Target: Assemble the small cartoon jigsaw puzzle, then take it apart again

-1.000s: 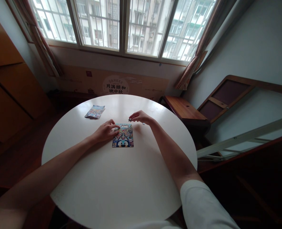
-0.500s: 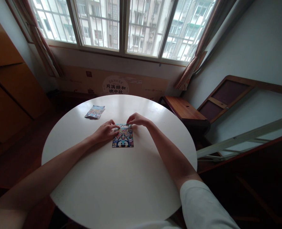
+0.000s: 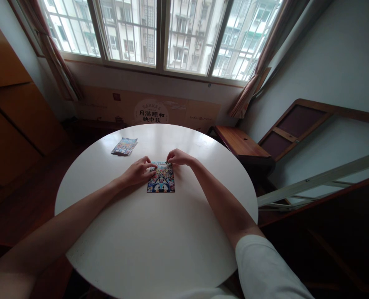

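A small colourful jigsaw puzzle lies flat near the middle of the round white table. My left hand rests on the puzzle's left edge, fingers curled, fingertips pressing its upper left corner. My right hand sits at the puzzle's top right corner with fingers pinched down onto it; whatever lies under the fingertips is hidden.
A colourful printed packet lies on the table at the back left. A wooden bench and a leaning wooden frame stand to the right. A wooden cabinet is at the left, windows behind.
My right hand, which held a small puzzle piece above the table a second ago, has come down to the puzzle's top right corner. The left hand has stayed put.
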Tool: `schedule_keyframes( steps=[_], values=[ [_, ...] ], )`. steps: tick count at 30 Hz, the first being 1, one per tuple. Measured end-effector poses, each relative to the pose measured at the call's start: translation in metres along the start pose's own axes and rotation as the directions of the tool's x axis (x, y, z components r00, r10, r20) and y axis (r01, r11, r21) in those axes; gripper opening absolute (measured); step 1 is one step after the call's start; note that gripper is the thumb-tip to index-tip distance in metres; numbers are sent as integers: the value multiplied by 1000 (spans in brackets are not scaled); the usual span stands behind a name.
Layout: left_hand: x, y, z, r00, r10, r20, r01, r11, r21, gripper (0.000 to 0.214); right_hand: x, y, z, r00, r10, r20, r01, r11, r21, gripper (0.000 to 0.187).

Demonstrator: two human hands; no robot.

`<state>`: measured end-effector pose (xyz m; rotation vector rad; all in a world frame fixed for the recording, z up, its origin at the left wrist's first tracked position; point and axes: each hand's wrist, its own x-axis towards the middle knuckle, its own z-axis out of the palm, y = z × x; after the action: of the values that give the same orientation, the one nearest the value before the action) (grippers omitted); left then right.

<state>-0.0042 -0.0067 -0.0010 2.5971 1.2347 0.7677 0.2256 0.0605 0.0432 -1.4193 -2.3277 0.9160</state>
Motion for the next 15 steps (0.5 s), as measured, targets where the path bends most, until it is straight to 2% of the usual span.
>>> schedule_keyframes(
  steps=[4, 8, 12, 15],
  values=[
    [0, -1, 1, 1000, -2, 3, 2, 1000, 10, 31, 1, 2, 2, 1000, 15, 7, -16, 994, 111, 11],
    [0, -2, 2, 1000, -2, 5, 2, 1000, 16, 32, 3, 8, 3, 999, -40, 16, 37, 980, 194, 11],
    [0, 0, 1, 1000, -5, 14, 5, 1000, 17, 32, 4, 11, 1, 988, -140, 59, 129, 977, 169, 14],
    [0, 0, 0, 1000, -10, 17, 10, 1000, 11, 31, 5, 11, 0, 977, -209, 48, 201, 970, 135, 15]
  ],
)
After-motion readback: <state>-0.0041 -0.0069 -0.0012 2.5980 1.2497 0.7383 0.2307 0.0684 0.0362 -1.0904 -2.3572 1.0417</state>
